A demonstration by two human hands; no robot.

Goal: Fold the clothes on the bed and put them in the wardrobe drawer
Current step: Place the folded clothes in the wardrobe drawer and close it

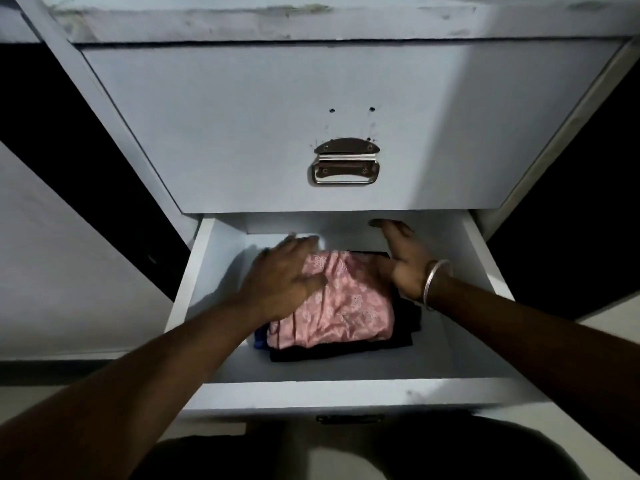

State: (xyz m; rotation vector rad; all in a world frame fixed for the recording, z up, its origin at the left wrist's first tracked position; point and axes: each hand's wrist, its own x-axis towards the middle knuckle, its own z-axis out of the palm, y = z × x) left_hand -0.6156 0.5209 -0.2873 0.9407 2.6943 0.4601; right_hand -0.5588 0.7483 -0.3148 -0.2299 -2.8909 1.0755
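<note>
The white wardrobe drawer (346,393) is pulled out toward me. Inside lies a pile of folded clothes: a pink patterned garment (349,306) on top of a black garment (346,349), with a bit of blue cloth (258,341) showing at the pile's left. My left hand (284,275) hovers over or rests on the pink garment's left side with fingers spread. My right hand (401,261), a metal bangle on its wrist, sits at the pile's right rear edge with straight fingers. Neither hand holds anything.
A closed upper drawer (242,133) with a metal handle (344,162) sits directly above the open one. Open wardrobe doors flank both sides. My dark-clothed knees (381,452) are below the drawer front. The drawer floor shows bare white on the left and right of the pile.
</note>
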